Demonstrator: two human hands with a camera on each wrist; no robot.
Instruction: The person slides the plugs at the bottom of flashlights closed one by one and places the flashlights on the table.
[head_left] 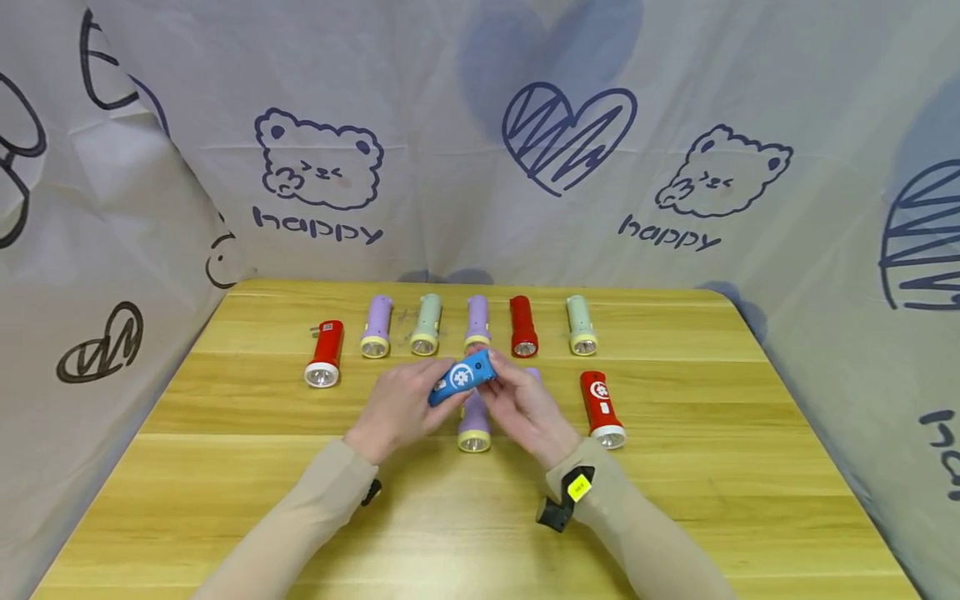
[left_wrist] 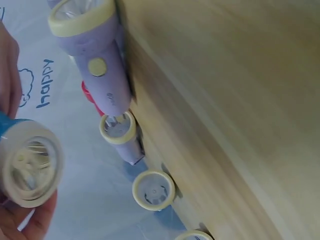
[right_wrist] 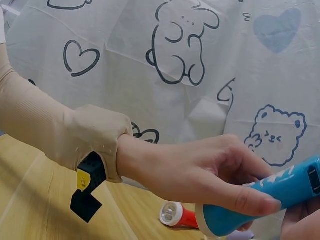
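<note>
A blue flashlight with a white emblem is held over the middle of the table, slightly tilted. My left hand grips its head end, the thumb lying along the blue body in the right wrist view. At the tail end, my right hand holds it between thumb and fingers. The white-rimmed lens faces the camera in the left wrist view. Below the hands lies a purple flashlight with a yellow rim, partly covered by them. Another purple piece is mostly hidden behind the right hand.
Along the back lie purple, pale green and red flashlights, with another pale green one farther right. A red flashlight with its plug prongs out lies left. Another red one lies right. Printed cloth surrounds the wooden table.
</note>
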